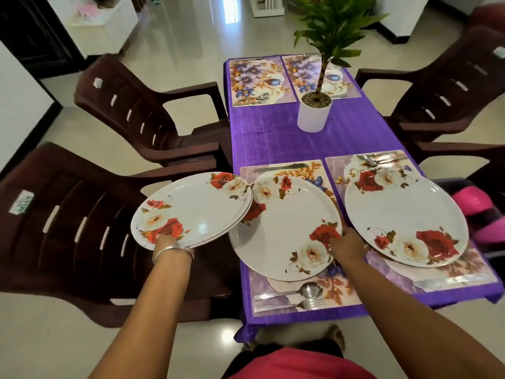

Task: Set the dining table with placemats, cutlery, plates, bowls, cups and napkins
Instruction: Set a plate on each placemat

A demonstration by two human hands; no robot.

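Observation:
My left hand grips the near rim of a small stack of white rose-patterned plates, held in the air left of the table. My right hand holds the right edge of another rose plate lying on the near-left floral placemat. A third plate lies on the near-right placemat. A spoon and fork lie near the front edge, and a knife lies beyond the middle plate. More cutlery sits beyond the right plate.
The purple tablecloth covers a narrow table. A potted plant in a white pot stands mid-table. Two far placemats hold cutlery. Brown plastic chairs stand at left and right. Pink objects lie at right.

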